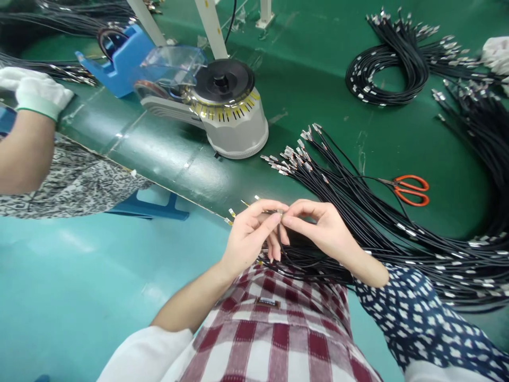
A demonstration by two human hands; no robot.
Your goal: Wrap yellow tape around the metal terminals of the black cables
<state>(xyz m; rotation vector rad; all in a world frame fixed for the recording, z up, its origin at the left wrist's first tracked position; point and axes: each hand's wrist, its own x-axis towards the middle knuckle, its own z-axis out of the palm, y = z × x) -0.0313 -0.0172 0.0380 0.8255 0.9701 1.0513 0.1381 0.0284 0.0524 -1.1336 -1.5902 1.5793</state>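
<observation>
My left hand and my right hand meet in front of the checked apron. Their thumbs and index fingers pinch a small pale tag or connector at the end of a black cable; which of the two it is, I cannot tell. The cable hangs down below the fingers. Beside my left hand, a few more cable ends with white and yellow tips stick out past the table edge. A large bundle of black cables with silvery ends runs rightward beneath and behind my right hand.
Orange-handled scissors lie against the bundle. A round label dispenser with yellow labels stands ahead, next to a blue tape dispenser. Coiled cables lie at the back right. A co-worker's gloved hand rests at left.
</observation>
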